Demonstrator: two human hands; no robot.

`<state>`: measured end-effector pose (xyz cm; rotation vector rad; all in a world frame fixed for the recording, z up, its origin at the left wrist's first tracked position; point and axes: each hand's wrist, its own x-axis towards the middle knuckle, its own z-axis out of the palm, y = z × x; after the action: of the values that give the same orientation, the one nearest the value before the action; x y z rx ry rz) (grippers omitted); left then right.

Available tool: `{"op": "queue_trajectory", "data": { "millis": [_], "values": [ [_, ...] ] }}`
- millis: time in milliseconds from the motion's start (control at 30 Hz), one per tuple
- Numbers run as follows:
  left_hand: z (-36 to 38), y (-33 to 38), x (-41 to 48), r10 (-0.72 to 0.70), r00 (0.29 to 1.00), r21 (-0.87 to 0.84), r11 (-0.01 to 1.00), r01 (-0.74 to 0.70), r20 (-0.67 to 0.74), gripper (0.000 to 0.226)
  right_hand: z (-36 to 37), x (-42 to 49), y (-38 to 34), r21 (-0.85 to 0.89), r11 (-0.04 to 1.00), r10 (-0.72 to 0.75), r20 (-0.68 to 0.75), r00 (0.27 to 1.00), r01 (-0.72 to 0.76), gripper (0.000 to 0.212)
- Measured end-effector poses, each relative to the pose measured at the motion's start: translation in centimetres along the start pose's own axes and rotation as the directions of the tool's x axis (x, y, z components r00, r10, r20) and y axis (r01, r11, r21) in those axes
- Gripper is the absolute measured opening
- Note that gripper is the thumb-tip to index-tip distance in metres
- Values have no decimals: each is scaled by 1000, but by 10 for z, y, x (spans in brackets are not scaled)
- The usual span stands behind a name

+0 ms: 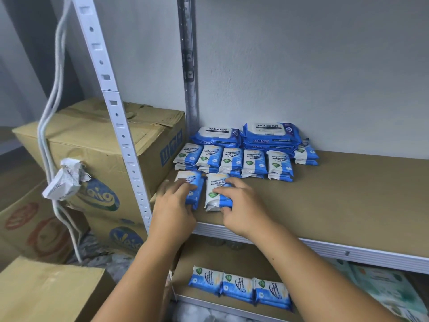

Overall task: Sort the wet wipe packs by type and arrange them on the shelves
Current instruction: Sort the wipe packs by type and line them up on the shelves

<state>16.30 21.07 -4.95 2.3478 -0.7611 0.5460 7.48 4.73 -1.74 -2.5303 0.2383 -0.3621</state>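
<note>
**Wipe packs: starting a second row near the shelf front**

Left hand (174, 203) grips the left pack (193, 197), fingers curled over its top. Right hand (241, 205) pinches the right pack (212, 194), fingers on top and thumb at the near end. Both packs lie flat on the shelf (336, 194) near its front edge, a narrow gap between them.

To do this well, I would slide each pack straight back toward twelve o'clock. Each should stop just short of the row and line up under a stack, print facing the same way. These soft packs likely skew when pushed from one corner, so push evenly.

Counted:
- Two packs are in hand.
- Five stacks (232, 159) stand in the row at twelve o'clock, each seemingly two high.
- A sixth stack (306, 154) of two sits at two o'clock.
- Big packs (269, 133) stand in two piles at one o'clock. The right pile is taller; I cannot tell the exact number.
- Three packs (239, 287) lie side by side on the lower shelf (220, 259) at six o'clock.
</note>
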Motion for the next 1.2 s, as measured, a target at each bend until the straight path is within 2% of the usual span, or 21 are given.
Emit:
{"op": "queue_trajectory", "data": {
  "millis": [200, 367, 433, 533, 700, 767, 833, 933, 1100, 1167, 1200],
  "values": [
    [6, -9, 14, -124, 991, 131, 984, 117, 47, 61, 32, 27, -14, 18, 999, -34, -32, 999, 35, 51],
    [11, -19, 29, -132, 989, 158, 980, 121, 60, 61, 60, 40, -9, 57, 996, -68, -124, 990, 75, 49],
    [12, -21, 32, -148, 986, 117, 984, 138, 81, 60, 66, 45, -4, 0, 997, -76, -184, 980, 78, 48],
    [10, -18, 32, -158, 983, 93, 984, 149, 89, 60, 63, 47, -1, -173, 984, -74, -232, 970, 34, 48],
    [8, -17, 29, -138, 987, 76, 988, 132, 80, 65, 63, 46, 0, -218, 976, -69, -230, 971, 17, 51],
    [5, -17, 28, -129, 989, 69, 990, 124, 77, 69, 60, 43, -1, -207, 978, -53, -226, 973, 5, 58],
    [1, -16, 26, -108, 990, 37, 994, 105, 86, 74, 55, 41, -3, -153, 988, -29, -213, 977, -4, 74],
    [-6, -13, 16, -92, 988, -74, 992, 101, 124, 79, 49, 31, -5, 63, 998, 4, -194, 981, 9, 83],
    [-15, -4, -13, -51, 993, -131, 989, 66, 109, 85, 33, -14, -3, 222, 974, -1, -149, 989, 34, 73],
    [-19, 2, -28, -51, 997, -156, 986, 61, 62, 73, 27, -46, 2, 309, 950, 2, -152, 988, 45, 65],
    [-21, 7, -37, -65, 998, -160, 985, 68, 19, 61, 24, -66, 7, 324, 943, -9, -214, 977, 80, 59]
  ]
}}
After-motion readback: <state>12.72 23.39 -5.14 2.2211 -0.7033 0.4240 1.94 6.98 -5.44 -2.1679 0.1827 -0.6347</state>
